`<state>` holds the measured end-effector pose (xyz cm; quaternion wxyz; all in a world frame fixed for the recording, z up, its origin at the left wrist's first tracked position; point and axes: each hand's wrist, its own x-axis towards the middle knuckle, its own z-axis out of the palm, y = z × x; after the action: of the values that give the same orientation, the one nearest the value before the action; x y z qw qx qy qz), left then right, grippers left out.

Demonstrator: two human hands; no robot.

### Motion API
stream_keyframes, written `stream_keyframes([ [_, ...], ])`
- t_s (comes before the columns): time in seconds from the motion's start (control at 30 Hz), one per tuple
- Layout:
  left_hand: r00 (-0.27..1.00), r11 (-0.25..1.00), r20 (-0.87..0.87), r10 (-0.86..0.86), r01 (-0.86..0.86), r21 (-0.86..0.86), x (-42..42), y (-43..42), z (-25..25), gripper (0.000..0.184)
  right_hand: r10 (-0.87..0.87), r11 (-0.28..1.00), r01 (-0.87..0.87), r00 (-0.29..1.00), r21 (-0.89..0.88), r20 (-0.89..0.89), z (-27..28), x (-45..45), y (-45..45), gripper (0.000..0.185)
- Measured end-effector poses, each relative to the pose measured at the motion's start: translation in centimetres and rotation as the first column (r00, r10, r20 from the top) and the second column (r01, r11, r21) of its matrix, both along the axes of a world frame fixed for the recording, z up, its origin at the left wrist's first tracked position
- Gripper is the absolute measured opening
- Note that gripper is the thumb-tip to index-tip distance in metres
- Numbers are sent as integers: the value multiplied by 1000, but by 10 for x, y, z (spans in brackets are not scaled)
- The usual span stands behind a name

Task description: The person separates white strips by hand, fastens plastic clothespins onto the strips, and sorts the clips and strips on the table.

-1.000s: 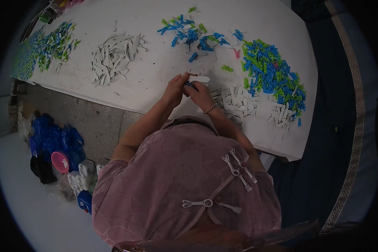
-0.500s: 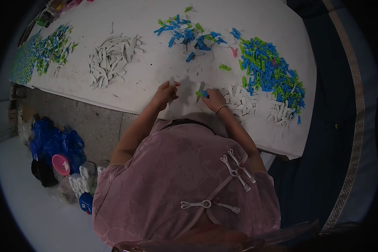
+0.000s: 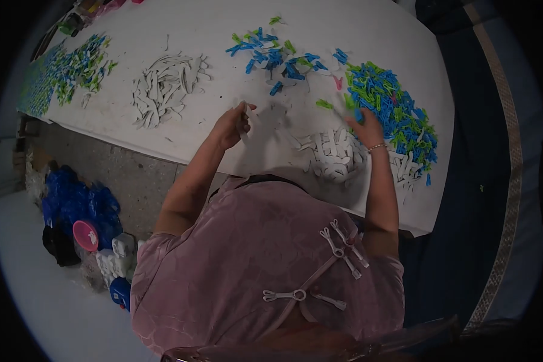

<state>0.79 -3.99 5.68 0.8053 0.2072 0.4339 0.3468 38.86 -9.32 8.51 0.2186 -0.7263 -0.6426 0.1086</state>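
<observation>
My left hand (image 3: 230, 127) is raised over the front of the white table, its fingers closed on a thin white strip (image 3: 245, 114). At the near edge of the blue and green clip pile (image 3: 383, 90) is my right hand (image 3: 368, 128), with a blue clip (image 3: 359, 114) between thumb and fingers and a blurred green one beside it. Below and left of that hand lies a heap of white strips (image 3: 335, 154). A looser group of clips with white pieces (image 3: 277, 57) sits farther back at the middle.
Another heap of white strips (image 3: 166, 87) lies left of centre, and more clips (image 3: 72, 66) cover the far left of the table (image 3: 114, 130). On the floor are blue bags (image 3: 75, 193), a pink bowl (image 3: 85, 235) and a blue container (image 3: 120, 292).
The hands were together around a white piece and a blue clip, then parted. My right hand has moved right to the clip pile; my left hand keeps a white strip near the same place.
</observation>
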Motion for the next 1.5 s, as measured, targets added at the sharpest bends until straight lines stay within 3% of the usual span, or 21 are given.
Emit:
stream_keyframes([
  [0.03, 998, 1000, 70, 3, -3, 8, 3, -2, 10, 31, 14, 1000, -14, 1000, 4, -9, 3, 5, 5, 41],
  [0.1, 990, 1000, 138, 1, -4, 24, 9, -4, 20, 31, -121, 948, -30, 887, 317, 445, 9, 10, 14, 40],
  [0.13, 981, 999, 191, -33, 30, 22, 12, -8, 22, 32, -120, 947, -32, 888, 321, 445, 19, -8, 15, 40],
  [0.17, 967, 998, 245, -68, 65, 21, 16, -11, 24, 33, -1, 990, -4, 999, 141, 33, 21, -35, 13, 37],
  [0.2, 967, 998, 247, -66, 63, 22, 20, -14, 27, 33, 38, 997, -59, 916, -40, -399, 24, -65, 11, 33],
  [0.27, 958, 993, 258, -121, 116, 35, 27, -20, 32, 34, 102, 952, -277, 695, -134, -712, 20, -119, 4, 27],
  [0.37, 951, 982, 252, -178, 156, 105, 31, -26, 32, 39, 192, 932, -356, 640, -65, -744, 11, -171, -4, 22],
  [0.4, 953, 983, 249, -172, 150, 105, 28, -26, 28, 39, 53, 917, -362, 525, -166, -849, 10, -179, -6, 20],
  [0.43, 917, 993, 380, -121, 106, 59, 25, -26, 22, 41, -97, 885, -384, 399, -262, -912, 10, -184, -7, 18],
  [0.47, 863, 998, 502, -63, 68, 9, 21, -26, 18, 43, -93, 882, -392, 398, -261, -913, 12, -185, -8, 18],
  [0.57, 858, 997, 509, 76, -58, -50, 15, -29, 23, 45, -146, 889, -371, 327, -269, -934, 18, -185, -11, 18],
  [0.7, 838, 999, 546, 9, -32, 32, 10, -32, 11, 40, -132, 900, -377, 246, -220, -960, 19, -183, -16, 20],
  [0.83, 896, 999, 444, 25, -43, 31, 8, -41, 6, 30, -188, 877, -414, 170, -243, -967, 27, -182, -21, 23],
  [1.1, 864, 995, 493, 102, -86, -56, -1, -55, 1, 20, -218, 871, -395, 223, -292, -950, 33, -182, -29, 22],
  [1.2, 897, 974, 392, 206, -149, -170, 2, -62, 7, 18, -197, 878, -385, 250, -284, -948, 30, -182, -34, 22],
  [1.3, 882, 988, 450, 138, -88, -130, 1, -65, 1, 16, -122, 900, -367, 311, -237, -942, 26, -181, -39, 20],
  [1.37, 888, 999, 460, -14, -5, 39, 4, -68, 9, 13, -62, 910, -362, 359, -200, -931, 26, -179, -42, 18],
  [1.5, 931, 998, 364, 3, -28, 62, 19, -72, 30, 11, -23, 912, -372, 378, -174, -925, 28, -177, -49, 16],
])
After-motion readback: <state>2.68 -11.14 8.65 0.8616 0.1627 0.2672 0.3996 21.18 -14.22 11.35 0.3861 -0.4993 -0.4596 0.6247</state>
